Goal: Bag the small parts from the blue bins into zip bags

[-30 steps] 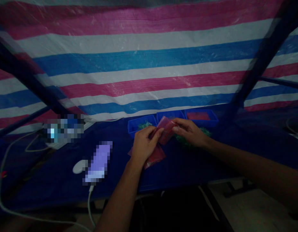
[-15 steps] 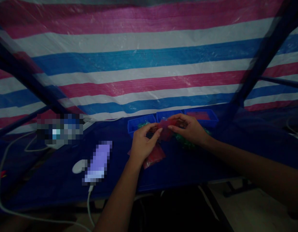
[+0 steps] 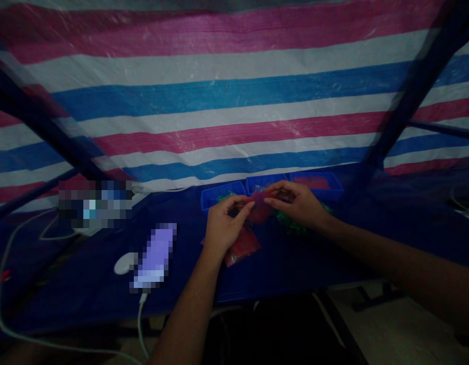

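Between my two hands is a small see-through plastic bag (image 3: 260, 209), reddish and purple, held up over the table. My left hand (image 3: 226, 223) pinches its left edge between thumb and fingers. On the opposite edge, my right hand (image 3: 295, 203) has a similar pinch. Below my left wrist a clear packet with red contents (image 3: 242, 247) lies on the blue table, partly covered by the hand. Green shiny material (image 3: 289, 223) sits under my right hand. What exactly the held bag contains is too dim to make out.
Three blue trays stand along the back: the left tray (image 3: 208, 198) with green material, a middle tray (image 3: 267, 180), and a right tray (image 3: 335, 188) with red contents. A blurred phone-like object (image 3: 156, 256), white disc (image 3: 125, 263) and white cable (image 3: 140, 319) are at left. Striped sheeting (image 3: 234, 96) hangs behind.
Both hands stay almost in place, pinching the same bag. The bag's upper part has shifted slightly between the fingers; the view has moved only a little.
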The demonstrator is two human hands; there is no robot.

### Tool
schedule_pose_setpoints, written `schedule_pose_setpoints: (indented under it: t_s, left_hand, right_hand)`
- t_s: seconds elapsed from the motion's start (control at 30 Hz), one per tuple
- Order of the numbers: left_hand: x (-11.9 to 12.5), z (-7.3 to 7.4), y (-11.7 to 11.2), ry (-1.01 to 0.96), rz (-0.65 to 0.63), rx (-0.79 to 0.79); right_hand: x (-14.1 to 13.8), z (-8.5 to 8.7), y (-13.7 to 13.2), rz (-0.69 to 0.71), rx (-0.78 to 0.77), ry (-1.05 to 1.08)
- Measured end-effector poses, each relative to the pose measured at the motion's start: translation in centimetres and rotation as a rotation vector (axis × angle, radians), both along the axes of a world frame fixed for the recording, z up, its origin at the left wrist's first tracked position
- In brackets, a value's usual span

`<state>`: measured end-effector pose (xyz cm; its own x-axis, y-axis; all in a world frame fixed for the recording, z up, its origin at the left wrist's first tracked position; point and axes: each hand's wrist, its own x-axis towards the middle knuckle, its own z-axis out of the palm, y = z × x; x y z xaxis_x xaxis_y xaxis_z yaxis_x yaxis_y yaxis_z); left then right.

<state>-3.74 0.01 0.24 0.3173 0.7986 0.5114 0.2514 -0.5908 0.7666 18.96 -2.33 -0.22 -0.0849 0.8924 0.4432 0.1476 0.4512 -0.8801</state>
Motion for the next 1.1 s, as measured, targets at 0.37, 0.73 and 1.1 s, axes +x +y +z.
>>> schedule_pose_setpoints:
  t_s: [0.37, 0.73, 1.1]
  left_hand:
    - [0.2, 0.3, -0.3, 0.03, 0.066, 0.153]
    - [0.6, 0.8, -1.2, 0.219, -0.038, 0.276]
    - [0.2, 0.4, -0.7, 0.017, -0.052, -0.009]
  right_hand:
    - [0.0, -0.2, 0.4, -0.083, 0.017, 0.149]
    - [-1.5, 0.6, -1.4, 0.144, -0.055, 0.154]
    - [-0.7, 0.0, -0.4, -0.042, 0.053, 0.02]
